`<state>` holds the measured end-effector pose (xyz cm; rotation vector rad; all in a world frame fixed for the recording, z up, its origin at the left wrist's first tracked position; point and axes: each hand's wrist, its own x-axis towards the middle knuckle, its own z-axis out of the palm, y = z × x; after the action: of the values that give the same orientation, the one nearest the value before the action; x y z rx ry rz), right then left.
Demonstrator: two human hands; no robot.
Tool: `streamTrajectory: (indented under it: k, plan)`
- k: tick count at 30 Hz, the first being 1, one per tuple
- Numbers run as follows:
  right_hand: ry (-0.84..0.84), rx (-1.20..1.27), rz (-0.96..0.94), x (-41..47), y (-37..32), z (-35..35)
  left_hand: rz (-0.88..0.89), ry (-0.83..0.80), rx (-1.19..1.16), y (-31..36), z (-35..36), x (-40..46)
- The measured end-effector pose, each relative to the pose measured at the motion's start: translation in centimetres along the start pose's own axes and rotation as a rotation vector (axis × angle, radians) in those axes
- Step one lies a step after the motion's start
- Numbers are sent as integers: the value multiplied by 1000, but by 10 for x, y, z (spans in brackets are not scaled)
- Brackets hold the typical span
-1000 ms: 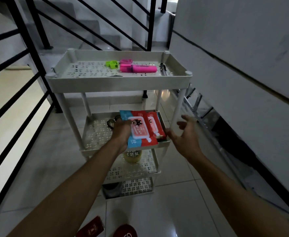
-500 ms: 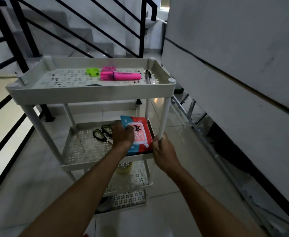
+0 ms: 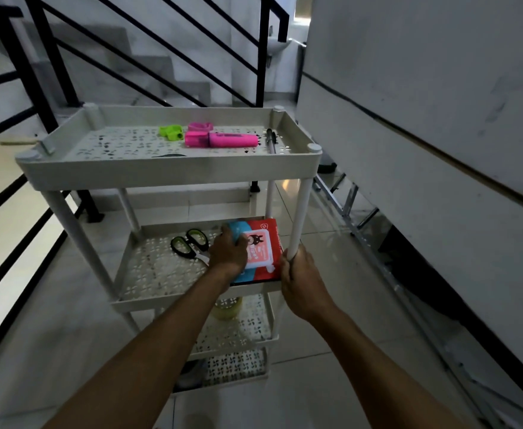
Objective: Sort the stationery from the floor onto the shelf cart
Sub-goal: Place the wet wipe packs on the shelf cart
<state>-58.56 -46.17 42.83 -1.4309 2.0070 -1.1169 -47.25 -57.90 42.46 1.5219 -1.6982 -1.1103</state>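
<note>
Left hand (image 3: 227, 253) grips red-and-blue packet (image 3: 258, 250) lying on the second shelf of cart (image 3: 167, 171), beside scissors (image 3: 190, 244); right hand (image 3: 297, 274) closed round front-right post (image 3: 300, 218); top shelf carries pink highlighter (image 3: 223, 139), green item (image 3: 171, 132).

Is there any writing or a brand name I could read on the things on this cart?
Red and blue packet on the second shelf, under the left hand: white print and a cartoon figure, too blurred to read.
Small white mark near the packet's top corner: unreadable.
Pink highlighter, scissors, cart: no text visible.
</note>
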Motion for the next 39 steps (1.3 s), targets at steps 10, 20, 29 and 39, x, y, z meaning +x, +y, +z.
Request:
streamTrajectory:
  k: [10,20,29,39]
  plan:
    - [15,54,139,-35,10,7,110,-15,-69,-7,-32,-38]
    - [23,-167,87,-91,11,8,371,32,164,-54,-78,-114]
    - [39,-239,-40,-203,-4,13,498,58,349,-111,-119,-226]
    - [53,-244,-129,-382,-28,7,554,106,358,-172,-172,-410]
